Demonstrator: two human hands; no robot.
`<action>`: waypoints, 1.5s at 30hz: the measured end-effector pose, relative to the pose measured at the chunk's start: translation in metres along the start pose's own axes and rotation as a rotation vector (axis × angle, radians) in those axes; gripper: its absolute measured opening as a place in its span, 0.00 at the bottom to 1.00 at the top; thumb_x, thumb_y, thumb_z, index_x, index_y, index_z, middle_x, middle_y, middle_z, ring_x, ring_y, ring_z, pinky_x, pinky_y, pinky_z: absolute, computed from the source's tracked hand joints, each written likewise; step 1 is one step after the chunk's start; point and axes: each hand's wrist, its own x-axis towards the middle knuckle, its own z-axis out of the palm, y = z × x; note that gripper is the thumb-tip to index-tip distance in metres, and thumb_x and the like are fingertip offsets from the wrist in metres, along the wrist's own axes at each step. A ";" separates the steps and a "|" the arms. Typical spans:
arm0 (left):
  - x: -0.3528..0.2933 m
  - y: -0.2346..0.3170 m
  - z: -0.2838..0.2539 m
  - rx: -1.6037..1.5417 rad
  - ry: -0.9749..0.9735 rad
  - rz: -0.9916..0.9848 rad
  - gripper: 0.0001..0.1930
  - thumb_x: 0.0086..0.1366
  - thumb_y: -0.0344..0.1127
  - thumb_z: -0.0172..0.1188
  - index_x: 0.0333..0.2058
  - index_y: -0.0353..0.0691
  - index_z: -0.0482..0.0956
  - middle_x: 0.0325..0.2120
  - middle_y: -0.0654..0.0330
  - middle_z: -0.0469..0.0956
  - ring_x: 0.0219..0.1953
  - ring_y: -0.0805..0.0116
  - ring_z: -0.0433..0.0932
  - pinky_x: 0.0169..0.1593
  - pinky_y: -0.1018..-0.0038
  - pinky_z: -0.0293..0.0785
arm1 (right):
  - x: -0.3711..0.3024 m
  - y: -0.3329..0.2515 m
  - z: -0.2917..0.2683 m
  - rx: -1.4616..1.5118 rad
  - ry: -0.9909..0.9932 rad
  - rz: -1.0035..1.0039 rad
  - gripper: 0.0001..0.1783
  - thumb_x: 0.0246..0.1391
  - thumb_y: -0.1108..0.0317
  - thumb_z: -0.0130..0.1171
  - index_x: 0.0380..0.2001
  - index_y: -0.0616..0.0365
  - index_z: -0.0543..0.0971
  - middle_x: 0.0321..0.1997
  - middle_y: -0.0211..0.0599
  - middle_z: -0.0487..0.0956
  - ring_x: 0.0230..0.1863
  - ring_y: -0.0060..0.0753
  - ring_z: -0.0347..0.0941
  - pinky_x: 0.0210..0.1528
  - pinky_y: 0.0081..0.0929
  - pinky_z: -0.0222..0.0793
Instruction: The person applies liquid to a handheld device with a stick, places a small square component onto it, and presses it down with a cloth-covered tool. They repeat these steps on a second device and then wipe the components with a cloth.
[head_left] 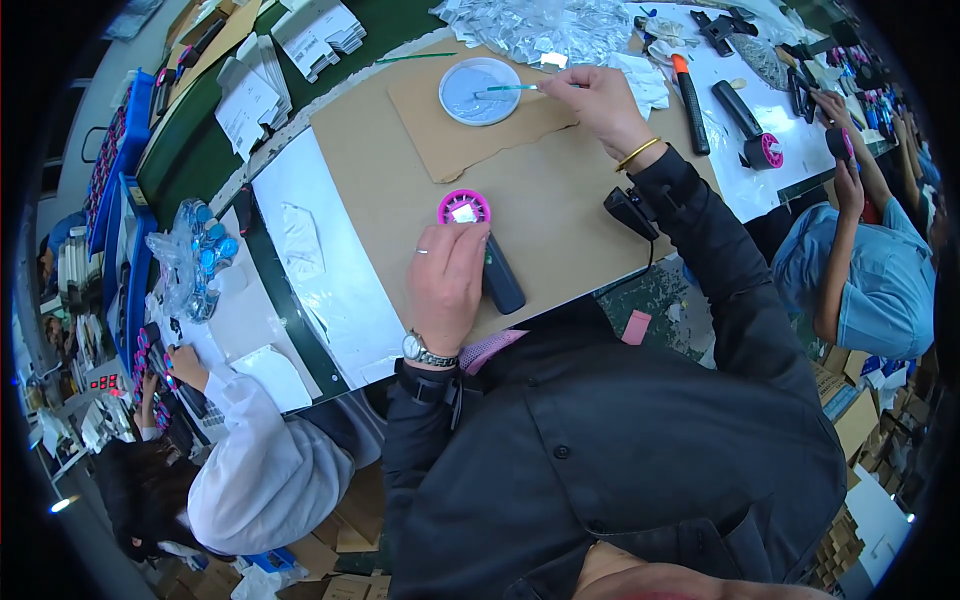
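My right hand (612,112) is closed in a pinch on a thin green stick (520,88). The stick's far end reaches into a shallow round white dish (507,111) with a greyish, paste-like layer in it. Nearer to me, my left hand (445,282) is closed on a dark handheld device with a pink round finned head (444,208); it looks like a small handheld fan. Its dark handle (503,284) slants toward me on the cardboard. A small pale piece shows in the middle of the pink head. My left fingertips partly hide where head and handle meet.
A torn cardboard piece (420,135) lies under the dish, on a larger cardboard sheet (370,190). An orange-and-black tool (690,105), a second pink-headed device (765,151) and clear plastic bags (540,30) lie beyond. Co-workers sit at left (270,465) and right (850,260).
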 end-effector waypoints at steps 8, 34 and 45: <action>0.007 0.002 0.012 0.036 -0.010 0.068 0.14 0.65 0.21 0.68 0.49 0.35 0.86 0.42 0.53 0.83 0.43 0.51 0.83 0.43 0.60 0.82 | -0.012 -0.023 -0.011 0.096 0.062 -0.150 0.15 0.67 0.61 0.74 0.43 0.66 0.92 0.37 0.25 0.87 0.39 0.13 0.76 0.43 0.17 0.70; -0.005 0.002 0.008 0.035 0.004 -0.026 0.15 0.65 0.25 0.73 0.51 0.37 0.89 0.45 0.56 0.83 0.45 0.55 0.84 0.43 0.61 0.83 | -0.010 -0.024 -0.019 0.350 0.005 0.104 0.15 0.67 0.60 0.73 0.47 0.62 0.92 0.29 0.16 0.77 0.29 0.11 0.63 0.34 0.17 0.58; -0.006 0.003 0.008 0.058 0.016 -0.025 0.16 0.65 0.25 0.74 0.51 0.38 0.89 0.43 0.56 0.83 0.43 0.56 0.84 0.42 0.61 0.82 | 0.006 0.007 -0.001 0.066 0.058 0.045 0.15 0.65 0.59 0.75 0.43 0.62 0.93 0.30 0.20 0.82 0.29 0.12 0.64 0.33 0.18 0.58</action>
